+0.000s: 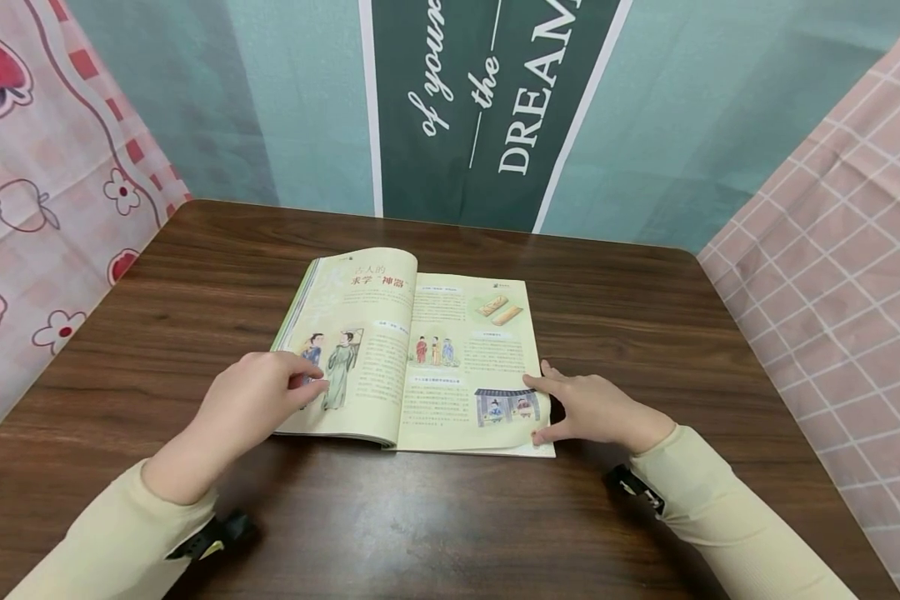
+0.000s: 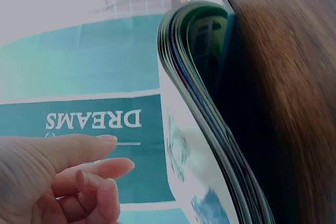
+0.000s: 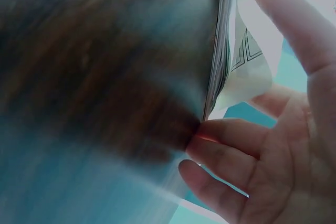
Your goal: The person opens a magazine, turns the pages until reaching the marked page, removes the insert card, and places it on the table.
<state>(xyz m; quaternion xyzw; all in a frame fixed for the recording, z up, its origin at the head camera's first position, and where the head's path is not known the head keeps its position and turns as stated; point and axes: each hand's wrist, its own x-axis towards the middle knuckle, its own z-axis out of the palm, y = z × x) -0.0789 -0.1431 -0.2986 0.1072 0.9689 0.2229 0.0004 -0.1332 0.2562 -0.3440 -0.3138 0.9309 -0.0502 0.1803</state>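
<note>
L hand [image 1: 251, 396], fingers apart, above L pg [image 1: 333, 312] of mag [image 1: 407, 367]; R hand [image 1: 588, 408], fingers apart, touching R pg [image 1: 457, 375] edge.

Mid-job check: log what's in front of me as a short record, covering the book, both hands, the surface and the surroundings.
Book: open, illustrated pages facing up
Left hand: beside the left page, gripping nothing
Right hand: thumb and finger on the outer edge of the right page, near its lower corner
Page state: right page curled up at that corner
Surface: dark wooden table
Backdrop: teal cloth with "DREAM" lettering
Sides: pink patterned cloths
Wrists: black straps
</note>
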